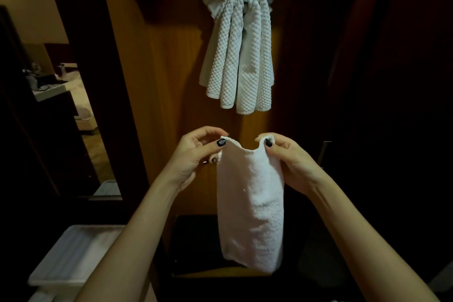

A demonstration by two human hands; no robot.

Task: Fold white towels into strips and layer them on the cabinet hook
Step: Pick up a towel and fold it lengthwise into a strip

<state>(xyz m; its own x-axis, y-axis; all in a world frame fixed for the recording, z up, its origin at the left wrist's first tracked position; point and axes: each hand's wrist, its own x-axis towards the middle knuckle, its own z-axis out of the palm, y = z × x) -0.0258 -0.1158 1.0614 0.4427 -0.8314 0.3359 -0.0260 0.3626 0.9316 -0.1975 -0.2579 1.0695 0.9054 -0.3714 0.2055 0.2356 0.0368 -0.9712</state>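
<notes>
The left hand [196, 152] pinched the upper left corner of the towel [250, 203] between thumb and fingertips, and the right hand [289, 157] pinched the upper right corner the same way, so the towel hung between them as a narrow folded strip, its top edge sagging a little between the two grips. It hung in the air in front of the wooden panel [171, 81], below the hung towels [237, 51] and apart from them. Those were draped in several waffle-textured loops over a smoother white one, and the hook itself was hidden under them. The likely trouble lay there: the pile looked thick and rounded at the top, so a fresh strip laid over it might slide off to one side, or drag a loop down with it if tugged straight. The grips were only at the corners, so the fold might also fall open on the way up, since the layers below hung loose. A white tray [73, 252] sat low on the left, well apart from the towel
</notes>
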